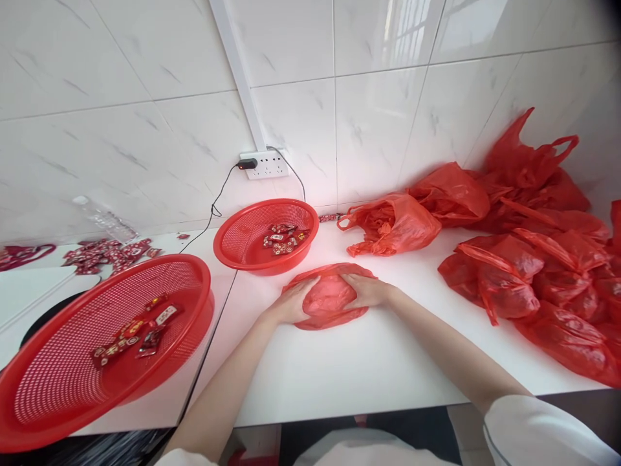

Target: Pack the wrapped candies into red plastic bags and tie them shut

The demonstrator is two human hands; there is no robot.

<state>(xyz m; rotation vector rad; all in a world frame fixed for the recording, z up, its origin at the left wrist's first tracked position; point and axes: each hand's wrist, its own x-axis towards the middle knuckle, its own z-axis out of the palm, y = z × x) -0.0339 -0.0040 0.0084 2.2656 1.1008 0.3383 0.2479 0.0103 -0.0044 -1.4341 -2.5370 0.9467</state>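
On the white table in front of me sits a red plastic bag (330, 295), its mouth spread wide and facing up. My left hand (293, 303) grips the left side of the bag's rim, thumb on the inner side. Opposite it, my right hand (365, 291) holds the right side the same way. The fingers of both hands are partly hidden by the bag. Just behind the bag stands a small red basket (228, 223) with several wrapped snack packets (284, 241) in it.
A larger red basket (194, 275) with several packets stands at the left. Beyond it are a pile of small red packets (109, 255) and a clear plastic bottle (107, 220). Tied red bags (509, 272) and loose ones (405, 220) crowd the right. A power strip (266, 165) with cords is on the wall.
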